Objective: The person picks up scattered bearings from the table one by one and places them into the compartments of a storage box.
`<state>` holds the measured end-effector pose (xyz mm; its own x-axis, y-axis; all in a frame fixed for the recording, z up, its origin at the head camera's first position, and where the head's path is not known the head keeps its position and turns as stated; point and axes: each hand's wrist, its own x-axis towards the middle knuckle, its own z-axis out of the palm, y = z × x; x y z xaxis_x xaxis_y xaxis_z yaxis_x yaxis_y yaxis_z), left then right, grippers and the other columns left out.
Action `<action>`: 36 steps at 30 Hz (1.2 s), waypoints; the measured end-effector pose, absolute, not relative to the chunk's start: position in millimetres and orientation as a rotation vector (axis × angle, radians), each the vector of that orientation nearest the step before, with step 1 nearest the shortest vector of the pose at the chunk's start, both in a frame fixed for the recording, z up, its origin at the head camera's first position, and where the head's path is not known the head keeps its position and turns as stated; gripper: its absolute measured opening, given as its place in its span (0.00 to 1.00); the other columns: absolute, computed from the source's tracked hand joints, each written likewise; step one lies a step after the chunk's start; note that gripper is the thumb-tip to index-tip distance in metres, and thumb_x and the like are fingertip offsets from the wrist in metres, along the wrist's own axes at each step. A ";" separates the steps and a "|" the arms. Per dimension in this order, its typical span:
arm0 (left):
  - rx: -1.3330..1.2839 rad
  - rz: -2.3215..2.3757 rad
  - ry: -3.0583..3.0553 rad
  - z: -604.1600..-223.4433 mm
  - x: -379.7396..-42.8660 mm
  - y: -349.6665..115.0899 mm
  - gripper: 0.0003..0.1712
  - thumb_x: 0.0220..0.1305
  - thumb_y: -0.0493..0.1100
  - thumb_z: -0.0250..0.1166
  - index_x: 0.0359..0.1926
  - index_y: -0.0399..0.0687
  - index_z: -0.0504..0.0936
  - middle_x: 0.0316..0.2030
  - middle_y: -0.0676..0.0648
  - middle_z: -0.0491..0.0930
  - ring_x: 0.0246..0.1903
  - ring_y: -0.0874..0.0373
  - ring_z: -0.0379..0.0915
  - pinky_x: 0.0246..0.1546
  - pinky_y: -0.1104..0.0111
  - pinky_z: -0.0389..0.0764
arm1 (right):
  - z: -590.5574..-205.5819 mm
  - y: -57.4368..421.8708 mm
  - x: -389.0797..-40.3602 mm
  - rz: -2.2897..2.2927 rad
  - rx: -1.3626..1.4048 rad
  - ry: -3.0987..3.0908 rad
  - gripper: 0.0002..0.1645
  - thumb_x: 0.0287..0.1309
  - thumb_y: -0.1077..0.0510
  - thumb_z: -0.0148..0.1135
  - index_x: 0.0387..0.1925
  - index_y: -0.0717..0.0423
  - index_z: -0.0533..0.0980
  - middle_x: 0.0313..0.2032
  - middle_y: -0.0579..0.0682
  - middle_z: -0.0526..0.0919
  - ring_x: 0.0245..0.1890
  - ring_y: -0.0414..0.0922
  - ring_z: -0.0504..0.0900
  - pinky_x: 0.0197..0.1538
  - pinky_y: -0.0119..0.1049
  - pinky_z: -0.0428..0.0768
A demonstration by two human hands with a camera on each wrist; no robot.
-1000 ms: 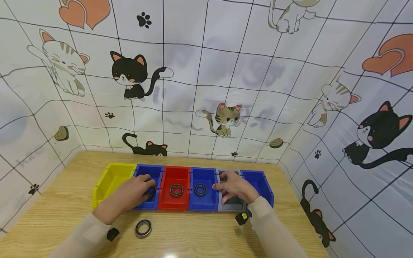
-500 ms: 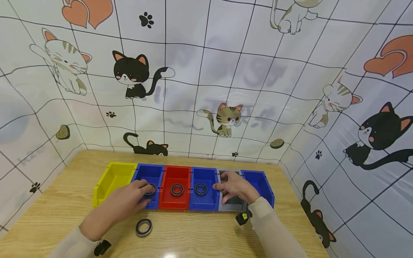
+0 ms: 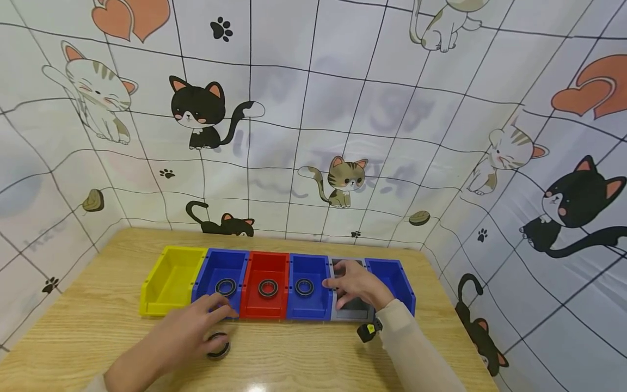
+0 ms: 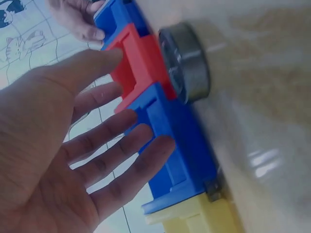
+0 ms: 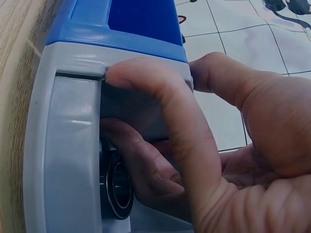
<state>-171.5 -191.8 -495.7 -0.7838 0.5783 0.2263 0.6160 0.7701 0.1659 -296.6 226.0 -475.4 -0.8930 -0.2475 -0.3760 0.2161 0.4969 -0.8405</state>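
Observation:
My left hand (image 3: 193, 329) hovers at the front of the left blue bin (image 3: 198, 294), fingers spread and loosely bent. In the head view its thumb overlaps a ball bearing (image 3: 219, 354) on the table. The left wrist view shows that bearing (image 4: 187, 63) beyond the fingertips, with nothing in the hand. My right hand (image 3: 360, 283) reaches over the grey bin (image 3: 352, 314), its loosely bent fingers at the dividing wall and inside. Another bearing (image 5: 119, 187) lies in that bin beneath the fingers in the right wrist view.
Bearings lie in the left blue bin (image 3: 225, 287), the red bin (image 3: 268, 261) and the middle blue bin (image 3: 311, 264). A yellow bin (image 3: 176, 272) ends the row at left, another blue bin (image 3: 392, 277) at right. A cat-print cloth (image 3: 274, 136) hangs behind the wooden table (image 3: 294, 359).
My left hand has come out of the left blue bin, leaving a bearing there, and moved toward me over the bearing on the table. My right hand has stayed in place.

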 end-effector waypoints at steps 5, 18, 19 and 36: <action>-0.963 -0.432 -2.971 -501.8 -164.7 -191.8 0.24 0.72 0.67 0.82 0.64 0.73 0.90 0.62 0.58 0.85 0.56 0.55 0.84 0.53 0.53 0.96 | -475.6 225.4 -297.1 -1.389 -0.029 2.285 0.48 0.74 0.58 0.81 0.83 0.70 0.66 0.53 0.62 0.86 0.42 0.52 0.88 0.36 0.44 0.95; -0.985 -0.628 -3.108 -509.2 -162.2 -193.5 0.27 0.72 0.57 0.84 0.68 0.74 0.88 0.65 0.57 0.83 0.58 0.55 0.85 0.60 0.50 0.95 | -473.9 225.7 -297.1 -1.387 -0.023 2.292 0.47 0.74 0.58 0.81 0.82 0.70 0.66 0.53 0.63 0.86 0.46 0.54 0.90 0.35 0.44 0.95; -0.992 -0.621 -3.104 -509.5 -162.6 -193.7 0.26 0.72 0.57 0.83 0.68 0.74 0.88 0.65 0.57 0.83 0.57 0.56 0.85 0.59 0.51 0.95 | -473.8 225.8 -297.1 -1.387 -0.023 2.292 0.47 0.74 0.58 0.81 0.82 0.70 0.66 0.53 0.63 0.86 0.46 0.54 0.90 0.35 0.44 0.95; -0.962 -0.633 -3.139 -513.8 -167.6 -195.5 0.23 0.72 0.53 0.85 0.64 0.73 0.88 0.58 0.58 0.84 0.48 0.63 0.78 0.52 0.60 0.94 | -477.5 226.9 -297.1 -1.386 -0.018 2.295 0.49 0.75 0.57 0.81 0.84 0.70 0.65 0.58 0.64 0.86 0.47 0.55 0.90 0.35 0.44 0.95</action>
